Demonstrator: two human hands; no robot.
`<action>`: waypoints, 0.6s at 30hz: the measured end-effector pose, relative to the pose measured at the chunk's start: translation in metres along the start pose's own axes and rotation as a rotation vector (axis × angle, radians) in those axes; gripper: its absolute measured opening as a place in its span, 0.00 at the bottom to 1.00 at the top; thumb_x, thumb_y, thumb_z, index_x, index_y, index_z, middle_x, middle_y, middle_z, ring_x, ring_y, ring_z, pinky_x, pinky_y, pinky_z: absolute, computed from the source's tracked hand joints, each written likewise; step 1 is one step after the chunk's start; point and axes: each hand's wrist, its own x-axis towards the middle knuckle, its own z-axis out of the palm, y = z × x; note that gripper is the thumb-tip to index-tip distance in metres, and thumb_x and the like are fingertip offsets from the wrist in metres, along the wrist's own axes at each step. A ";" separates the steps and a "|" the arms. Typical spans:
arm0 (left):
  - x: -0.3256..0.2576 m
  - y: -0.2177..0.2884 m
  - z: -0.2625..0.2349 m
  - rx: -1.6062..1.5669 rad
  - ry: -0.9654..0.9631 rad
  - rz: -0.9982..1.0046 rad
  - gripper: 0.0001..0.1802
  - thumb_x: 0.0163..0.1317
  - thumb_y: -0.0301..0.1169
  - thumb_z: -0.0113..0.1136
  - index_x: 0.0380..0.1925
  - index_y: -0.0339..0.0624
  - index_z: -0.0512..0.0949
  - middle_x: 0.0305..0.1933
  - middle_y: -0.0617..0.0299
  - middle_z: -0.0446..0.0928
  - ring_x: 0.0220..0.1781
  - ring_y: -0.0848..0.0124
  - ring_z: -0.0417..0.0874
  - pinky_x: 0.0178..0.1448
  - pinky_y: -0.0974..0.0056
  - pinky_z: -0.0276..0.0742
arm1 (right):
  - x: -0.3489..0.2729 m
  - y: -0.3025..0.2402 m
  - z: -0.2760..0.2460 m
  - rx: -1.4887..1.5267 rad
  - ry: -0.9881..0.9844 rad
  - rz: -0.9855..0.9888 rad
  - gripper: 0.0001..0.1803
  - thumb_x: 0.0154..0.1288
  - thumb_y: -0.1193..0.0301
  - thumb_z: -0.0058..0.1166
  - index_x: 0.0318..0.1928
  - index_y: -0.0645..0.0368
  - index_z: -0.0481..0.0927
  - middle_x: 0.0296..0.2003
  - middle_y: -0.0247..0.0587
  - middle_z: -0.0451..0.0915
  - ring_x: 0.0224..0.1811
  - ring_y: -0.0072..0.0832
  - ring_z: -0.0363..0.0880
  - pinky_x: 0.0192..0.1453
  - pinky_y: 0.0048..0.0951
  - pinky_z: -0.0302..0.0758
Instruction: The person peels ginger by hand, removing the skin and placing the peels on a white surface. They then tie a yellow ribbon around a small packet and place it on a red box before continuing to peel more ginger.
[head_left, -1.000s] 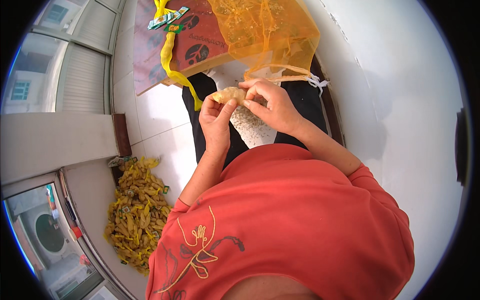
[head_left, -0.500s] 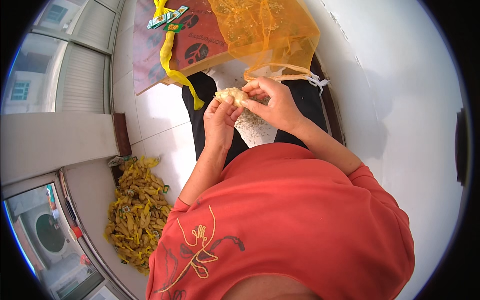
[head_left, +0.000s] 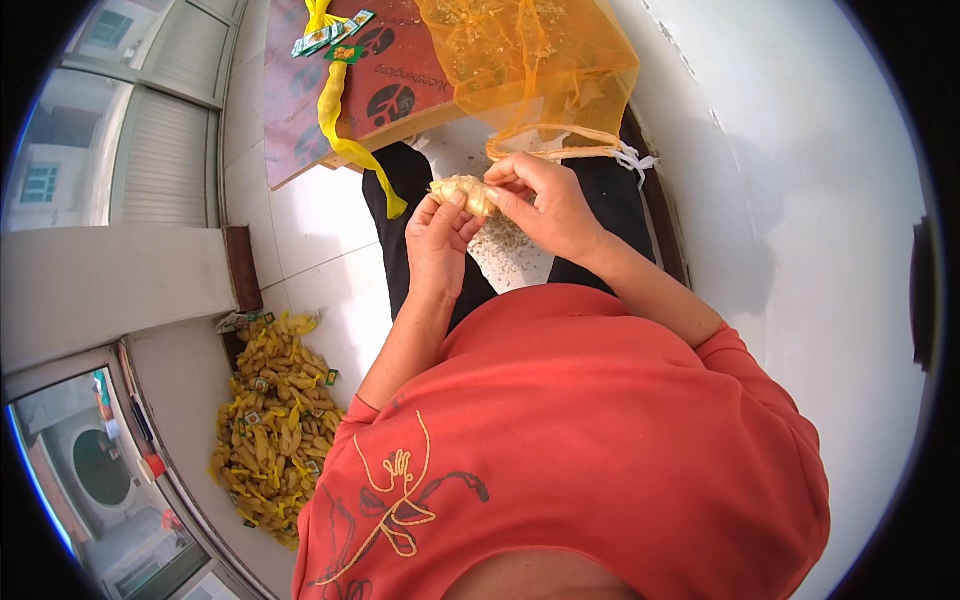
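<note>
The left hand (head_left: 437,245) pinches a piece of ginger (head_left: 462,190) above its fingers; the right hand (head_left: 548,205) pinches the ginger's near end. Beyond the right hand, an orange net bag (head_left: 545,65) lies over the surface (head_left: 300,125).

the single view looks from the person's head steeply down over the red shirt (head_left: 600,430), which is nearest and fills the lower middle. it faces the lap (head_left: 612,215), with the left hand (head_left: 437,240) and right hand (head_left: 552,208) farther off, above centre, and the board (head_left: 310,125) cut by the top edge. the wide fisheye reaches windows (head_left: 165,150) at left and a wall (head_left: 830,290) at right, bending straight edges inside a dark rim.
</note>
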 end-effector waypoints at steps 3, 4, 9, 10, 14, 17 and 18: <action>0.000 0.002 -0.001 0.009 -0.013 -0.022 0.11 0.65 0.31 0.55 0.44 0.37 0.73 0.42 0.59 0.79 0.41 0.73 0.82 0.44 0.71 0.81 | 0.001 0.005 0.001 0.117 0.021 0.047 0.10 0.61 0.75 0.56 0.43 0.66 0.76 0.35 0.40 0.82 0.36 0.20 0.81 0.41 0.22 0.77; 0.001 0.001 -0.003 -0.003 -0.024 -0.029 0.12 0.65 0.31 0.54 0.45 0.37 0.73 0.43 0.59 0.79 0.41 0.72 0.82 0.44 0.70 0.81 | 0.001 0.006 0.002 0.190 0.032 0.062 0.10 0.61 0.76 0.56 0.43 0.66 0.76 0.35 0.40 0.82 0.36 0.21 0.81 0.41 0.22 0.77; 0.000 0.000 -0.005 0.037 -0.017 -0.024 0.12 0.65 0.32 0.54 0.45 0.37 0.73 0.43 0.59 0.79 0.40 0.73 0.82 0.43 0.71 0.81 | -0.002 -0.003 0.000 0.081 -0.029 0.017 0.08 0.63 0.76 0.53 0.42 0.66 0.75 0.32 0.38 0.81 0.34 0.19 0.80 0.39 0.20 0.76; 0.000 0.000 -0.004 0.045 -0.007 -0.026 0.11 0.65 0.31 0.55 0.44 0.37 0.73 0.42 0.59 0.79 0.39 0.73 0.82 0.42 0.72 0.81 | -0.001 -0.003 0.000 0.072 -0.038 0.011 0.07 0.63 0.76 0.52 0.41 0.66 0.75 0.32 0.37 0.80 0.33 0.19 0.79 0.38 0.20 0.76; -0.003 0.002 0.004 -0.001 -0.033 -0.064 0.11 0.65 0.32 0.55 0.43 0.37 0.74 0.40 0.59 0.80 0.38 0.74 0.82 0.41 0.72 0.80 | 0.001 0.004 0.000 0.097 0.017 0.076 0.08 0.64 0.74 0.53 0.41 0.66 0.75 0.30 0.35 0.79 0.30 0.16 0.77 0.35 0.19 0.74; 0.000 0.001 -0.002 -0.031 -0.008 -0.095 0.11 0.65 0.32 0.55 0.43 0.37 0.74 0.40 0.59 0.80 0.38 0.73 0.82 0.41 0.72 0.80 | 0.001 0.008 0.002 0.151 0.049 0.069 0.08 0.65 0.72 0.54 0.40 0.66 0.75 0.29 0.34 0.78 0.28 0.16 0.76 0.33 0.19 0.73; 0.001 0.000 -0.003 -0.037 -0.001 -0.099 0.11 0.65 0.32 0.55 0.43 0.37 0.74 0.40 0.59 0.80 0.39 0.73 0.82 0.41 0.72 0.80 | 0.000 0.008 0.002 0.174 0.060 0.079 0.08 0.65 0.72 0.54 0.39 0.66 0.75 0.28 0.33 0.78 0.28 0.16 0.76 0.33 0.19 0.73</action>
